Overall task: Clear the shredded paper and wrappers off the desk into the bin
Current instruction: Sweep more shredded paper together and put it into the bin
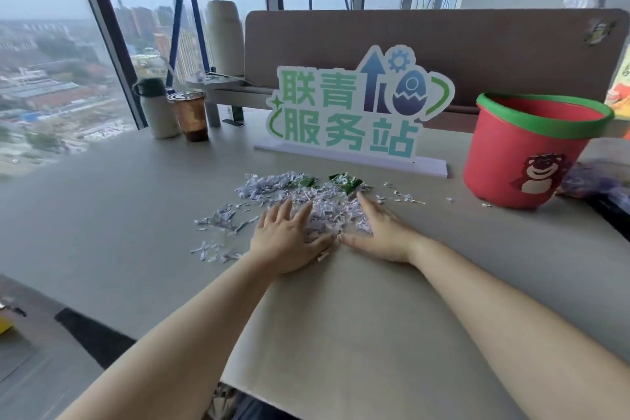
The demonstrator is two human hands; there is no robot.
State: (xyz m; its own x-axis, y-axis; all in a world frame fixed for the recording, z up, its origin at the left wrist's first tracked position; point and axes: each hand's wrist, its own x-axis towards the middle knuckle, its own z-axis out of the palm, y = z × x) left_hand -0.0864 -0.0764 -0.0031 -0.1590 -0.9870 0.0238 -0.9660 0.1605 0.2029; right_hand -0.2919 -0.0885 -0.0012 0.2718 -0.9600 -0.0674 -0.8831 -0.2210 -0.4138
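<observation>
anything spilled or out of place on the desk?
Yes. Shredded paper lies strewn mid-desk, with stray bits trailing left and right toward the red bin. Green wrappers sit at the pile's far edge. Both hands, left and right, rest flat, cupping the pile.

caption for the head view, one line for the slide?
Both hands, left and right, cup the shredded paper on the desk, red bin waiting right.

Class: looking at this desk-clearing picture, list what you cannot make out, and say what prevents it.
- Inside of the red bin: head view, hidden by its own wall.
- Shredded paper under the left hand and right hand: covered by the palms.
- Green wrappers: print too small.
- Purple bag behind the bin: blurred, cut by the edge.
</observation>
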